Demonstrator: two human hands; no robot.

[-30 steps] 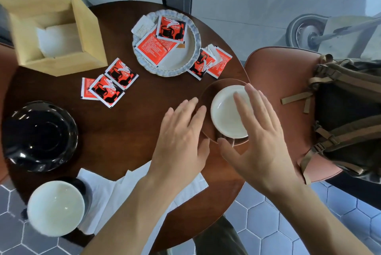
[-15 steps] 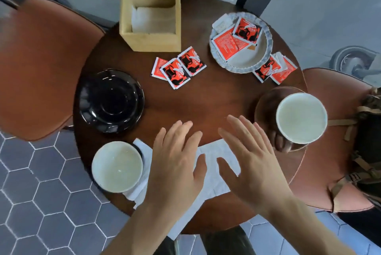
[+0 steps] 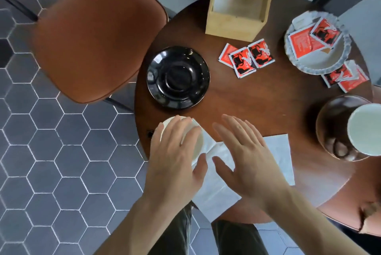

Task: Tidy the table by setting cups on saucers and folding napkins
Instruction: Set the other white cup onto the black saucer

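Cup at table edge, under left hand

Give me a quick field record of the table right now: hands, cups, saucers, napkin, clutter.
left hand: open, fingers spread over the near cup, contact unclear
right hand: open, above the napkin
near cup: white, at the table's near edge, not on a saucer
black saucer: bare, just beyond the near cup
far-right cup: white, on the brown saucer
napkin: white, spread flat, unfolded
sachets: red, loose near the wooden holder; more on and beside the white plate
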